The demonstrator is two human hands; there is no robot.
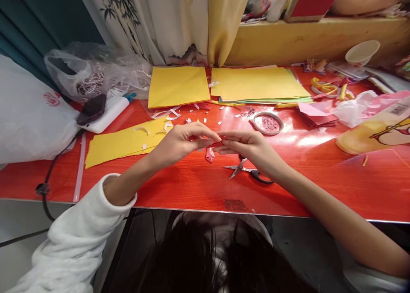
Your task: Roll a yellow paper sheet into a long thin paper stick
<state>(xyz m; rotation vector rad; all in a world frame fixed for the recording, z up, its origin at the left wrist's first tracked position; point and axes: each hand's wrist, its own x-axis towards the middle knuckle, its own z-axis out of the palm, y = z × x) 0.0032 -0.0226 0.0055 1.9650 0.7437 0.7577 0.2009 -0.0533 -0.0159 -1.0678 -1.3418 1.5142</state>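
Observation:
Above the red table, my left hand and my right hand meet at their fingertips. Between them is a small, thin piece of red paper, mostly covered by the fingers. My left thumb and forefinger pinch one end of it; the closed fingers of my right hand hold the other. Just beneath the fingertips lies a small folded pinkish-red paper piece. Partly opened scissors with black handles rest below my right hand, one handle partly hidden by it.
Yellow paper strips lie left, with yellow sheet stacks behind. White scraps are scattered nearby. A round ring-shaped lid, red paper squares and a tilted plastic cup occupy the right. A phone sits left.

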